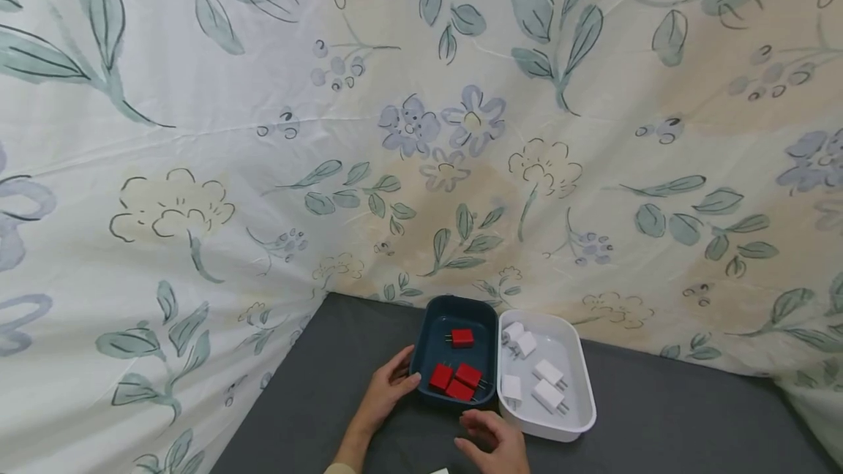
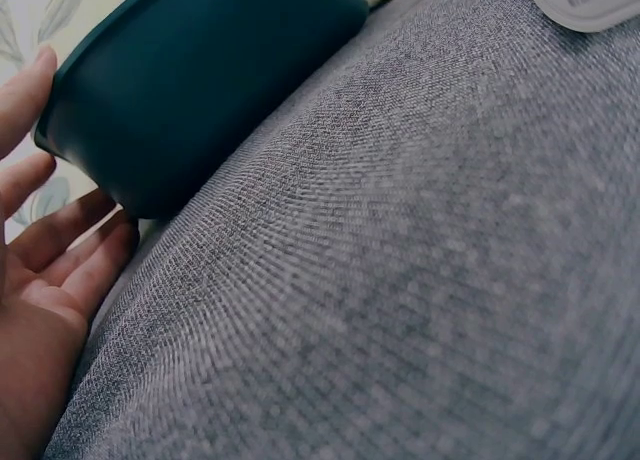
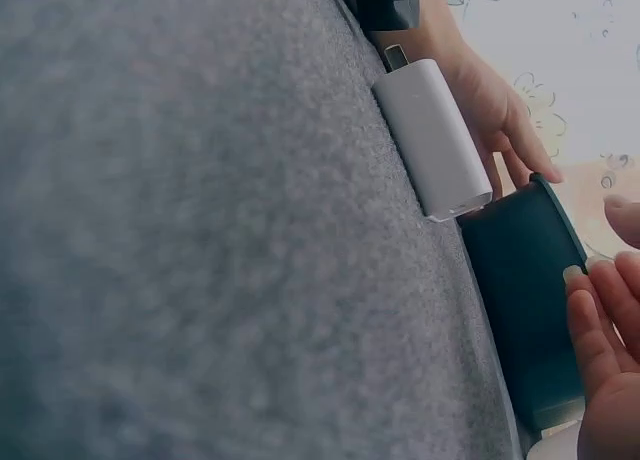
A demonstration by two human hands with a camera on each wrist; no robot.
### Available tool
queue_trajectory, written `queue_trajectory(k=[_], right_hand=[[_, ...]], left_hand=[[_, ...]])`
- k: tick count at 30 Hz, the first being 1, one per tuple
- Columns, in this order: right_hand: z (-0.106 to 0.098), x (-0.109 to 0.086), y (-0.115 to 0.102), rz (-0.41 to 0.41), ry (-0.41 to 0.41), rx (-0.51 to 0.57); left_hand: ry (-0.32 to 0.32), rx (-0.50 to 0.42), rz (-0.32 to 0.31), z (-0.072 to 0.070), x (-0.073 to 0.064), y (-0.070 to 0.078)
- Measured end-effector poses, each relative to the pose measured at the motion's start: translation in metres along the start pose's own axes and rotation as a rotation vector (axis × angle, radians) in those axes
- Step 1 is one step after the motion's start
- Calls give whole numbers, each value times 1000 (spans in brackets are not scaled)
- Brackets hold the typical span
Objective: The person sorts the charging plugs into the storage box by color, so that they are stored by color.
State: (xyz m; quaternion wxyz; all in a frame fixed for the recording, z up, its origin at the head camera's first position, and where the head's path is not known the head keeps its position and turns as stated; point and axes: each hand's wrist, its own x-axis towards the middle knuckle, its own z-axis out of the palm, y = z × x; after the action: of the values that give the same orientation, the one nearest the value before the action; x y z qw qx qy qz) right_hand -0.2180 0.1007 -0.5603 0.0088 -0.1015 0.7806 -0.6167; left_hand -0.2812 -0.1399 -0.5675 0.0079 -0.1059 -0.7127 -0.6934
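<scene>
My left hand [image 1: 382,395] rests against the left side of a dark teal bin [image 1: 421,386], its thumb at the rim and its fingers spread along the outer wall. Several red charger plugs [image 1: 462,339] lie inside that bin, most of them grouped at the near end. My right hand [image 1: 495,442], fingers loosely bent and holding nothing, hovers by the bin's near right corner. In the right wrist view a white charger plug [image 3: 432,135] with metal prongs lies on the grey cloth, in front of the teal bin.
A white bin [image 1: 585,393] holding several white charger plugs [image 1: 548,395] stands right beside the teal one. Dark grey cloth [image 1: 672,408] covers the table. Floral fabric [image 1: 421,189] hangs behind and at the sides.
</scene>
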Motion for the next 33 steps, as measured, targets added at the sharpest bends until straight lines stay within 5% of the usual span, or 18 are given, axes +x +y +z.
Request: queue_trajectory(k=[19, 25, 33], right_hand=[[0, -7, 15, 19, -237, 73], [-4, -8, 16, -30, -383, 158], [-6, -5, 19, 19, -566, 172]], left_hand=[[-3, -3, 14, 0, -1, 1], [5, -4, 13, 0, 0, 0], [2, -3, -14, -1, 1, -3]])
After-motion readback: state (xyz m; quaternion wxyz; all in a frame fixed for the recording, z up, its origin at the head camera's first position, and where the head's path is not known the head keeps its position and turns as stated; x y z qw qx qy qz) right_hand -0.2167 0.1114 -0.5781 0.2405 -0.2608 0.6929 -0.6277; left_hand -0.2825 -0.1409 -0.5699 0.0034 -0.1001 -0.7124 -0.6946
